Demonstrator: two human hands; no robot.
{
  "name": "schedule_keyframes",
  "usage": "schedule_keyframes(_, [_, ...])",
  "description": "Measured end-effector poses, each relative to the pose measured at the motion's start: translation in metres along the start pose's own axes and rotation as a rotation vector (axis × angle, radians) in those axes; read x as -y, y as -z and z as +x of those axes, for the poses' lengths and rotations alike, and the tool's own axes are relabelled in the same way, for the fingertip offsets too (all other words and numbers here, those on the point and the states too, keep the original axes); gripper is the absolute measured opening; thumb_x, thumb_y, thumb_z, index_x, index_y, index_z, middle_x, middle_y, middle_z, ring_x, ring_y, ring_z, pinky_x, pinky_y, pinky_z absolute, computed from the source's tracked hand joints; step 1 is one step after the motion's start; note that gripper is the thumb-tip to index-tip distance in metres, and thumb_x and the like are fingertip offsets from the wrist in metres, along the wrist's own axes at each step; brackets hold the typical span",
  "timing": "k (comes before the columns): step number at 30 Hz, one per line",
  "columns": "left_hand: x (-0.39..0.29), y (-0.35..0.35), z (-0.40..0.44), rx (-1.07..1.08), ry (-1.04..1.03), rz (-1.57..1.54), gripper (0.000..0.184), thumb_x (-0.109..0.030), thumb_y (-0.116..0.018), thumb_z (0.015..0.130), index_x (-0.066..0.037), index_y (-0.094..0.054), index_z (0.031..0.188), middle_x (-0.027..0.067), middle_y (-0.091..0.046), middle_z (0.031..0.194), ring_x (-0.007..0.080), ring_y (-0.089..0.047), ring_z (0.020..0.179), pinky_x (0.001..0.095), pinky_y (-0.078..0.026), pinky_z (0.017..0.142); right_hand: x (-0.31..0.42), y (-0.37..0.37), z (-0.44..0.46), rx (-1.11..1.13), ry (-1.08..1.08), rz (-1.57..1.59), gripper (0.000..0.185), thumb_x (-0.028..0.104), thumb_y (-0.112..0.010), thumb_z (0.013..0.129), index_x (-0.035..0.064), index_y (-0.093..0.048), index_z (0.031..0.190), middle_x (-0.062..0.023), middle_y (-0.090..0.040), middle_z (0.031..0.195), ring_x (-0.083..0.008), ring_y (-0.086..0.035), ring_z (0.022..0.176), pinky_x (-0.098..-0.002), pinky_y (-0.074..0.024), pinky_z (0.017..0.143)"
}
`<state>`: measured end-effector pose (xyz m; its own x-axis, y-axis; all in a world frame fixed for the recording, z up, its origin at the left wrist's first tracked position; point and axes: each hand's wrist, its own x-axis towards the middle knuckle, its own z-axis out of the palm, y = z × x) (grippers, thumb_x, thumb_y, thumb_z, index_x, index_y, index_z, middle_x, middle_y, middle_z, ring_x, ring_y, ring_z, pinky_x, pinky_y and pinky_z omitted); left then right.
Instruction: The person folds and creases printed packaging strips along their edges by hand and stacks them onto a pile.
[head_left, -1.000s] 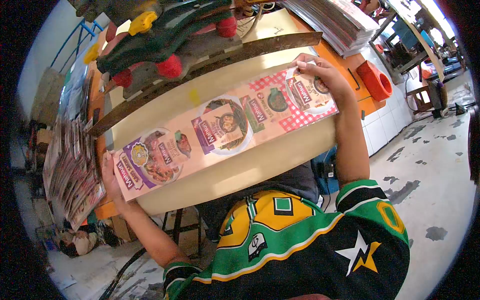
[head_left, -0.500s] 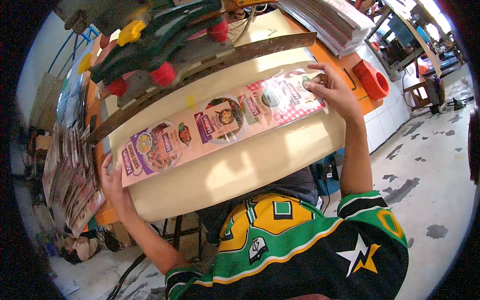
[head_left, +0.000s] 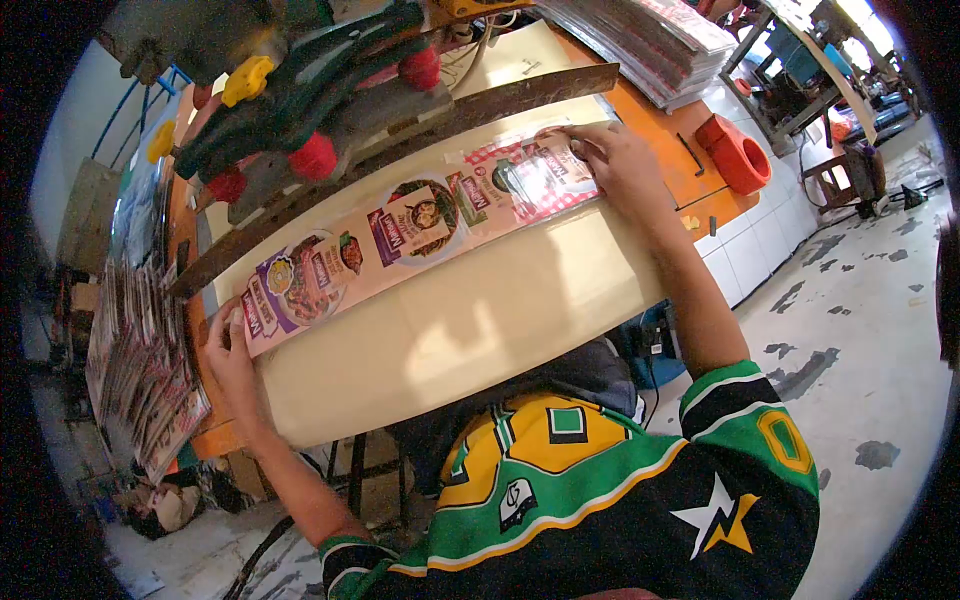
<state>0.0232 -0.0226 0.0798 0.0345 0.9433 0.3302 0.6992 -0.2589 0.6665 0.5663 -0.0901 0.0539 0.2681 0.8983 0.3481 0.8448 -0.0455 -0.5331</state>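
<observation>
A long printed plastic packaging strip (head_left: pixel 415 240), with pictures of food bowls, lies slanted across a pale cream work surface (head_left: pixel 460 320). My left hand (head_left: pixel 235 365) grips its left end, thumb on top at the edge. At the opposite end, my right hand (head_left: pixel 622 165) pinches the glossy corner near a red checked pattern. The strip's upper edge runs close to a brown metal bar (head_left: pixel 500 105); whether they touch I cannot tell.
Behind the bar stands a machine with dark green arms (head_left: pixel 330 95) and red knobs. A red-orange ring-shaped part (head_left: pixel 735 155) and a black hex key (head_left: pixel 690 153) lie at right. Stacked printed sheets (head_left: pixel 640 45) sit at the back; more sheets (head_left: pixel 140 370) are piled at left.
Both hands still hold the strip. Its right end and my right hand have moved left and slightly up, towards the metal bar. My left thumb has moved further onto the left end.
</observation>
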Motion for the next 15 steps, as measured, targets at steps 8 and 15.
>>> schedule_keyframes(8, [0.007,-0.006,-0.001,-0.009,0.03,0.014,0.036,-0.024,-0.057,0.103,0.005,-0.066,0.123,0.0145,-0.071,0.111,0.0194,-0.065,0.1,0.0322,-0.049,0.091,0.007,-0.007,-0.002,-0.097,-0.066,-0.183,0.025,0.031,-0.064,0.095,0.0251,-0.075,0.116,-0.0122,-0.064,0.091,-0.0318,-0.064,0.09,-0.0425,-0.0499,0.078])
schedule_keyframes(15, [0.013,-0.003,-0.001,-0.013,0.033,0.034,0.037,-0.025,-0.058,0.102,0.005,-0.068,0.121,0.0158,-0.072,0.111,0.0184,-0.065,0.101,0.0321,-0.05,0.091,0.0,-0.01,0.002,-0.105,-0.014,-0.188,0.024,0.029,-0.068,0.091,0.0276,-0.075,0.114,-0.012,-0.064,0.093,-0.0338,-0.067,0.088,-0.0451,-0.0529,0.077])
